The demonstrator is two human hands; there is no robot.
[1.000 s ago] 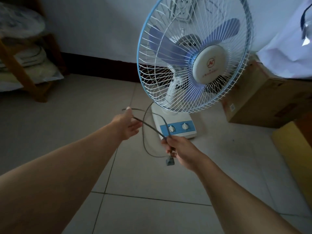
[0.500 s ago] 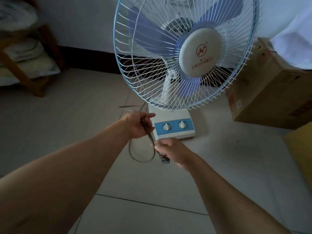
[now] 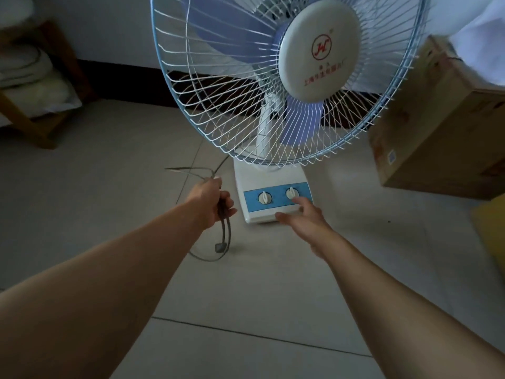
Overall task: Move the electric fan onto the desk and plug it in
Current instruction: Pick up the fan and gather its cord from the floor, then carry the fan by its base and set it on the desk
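Observation:
A white and blue electric fan (image 3: 318,54) stands on the tiled floor in front of me, its wire cage facing me. Its white base (image 3: 269,177) has a blue panel with two knobs. My left hand (image 3: 211,201) grips a bundle of the grey power cord (image 3: 225,228), folded into loops; the plug (image 3: 220,247) dangles below my fist. My right hand (image 3: 303,218) is open, fingers spread, at the front right edge of the base just below the right knob. No desk is in view.
A cardboard box (image 3: 442,132) sits right of the fan with white cloth (image 3: 481,36) above it. A wooden shelf (image 3: 30,86) holding folded bedding stands at the far left. A yellow object (image 3: 492,236) shows at the right edge.
My right hand let go of the cord and moved to the fan's base. My left hand now holds the gathered cord alone, with the plug hanging. The view has come closer to the fan.

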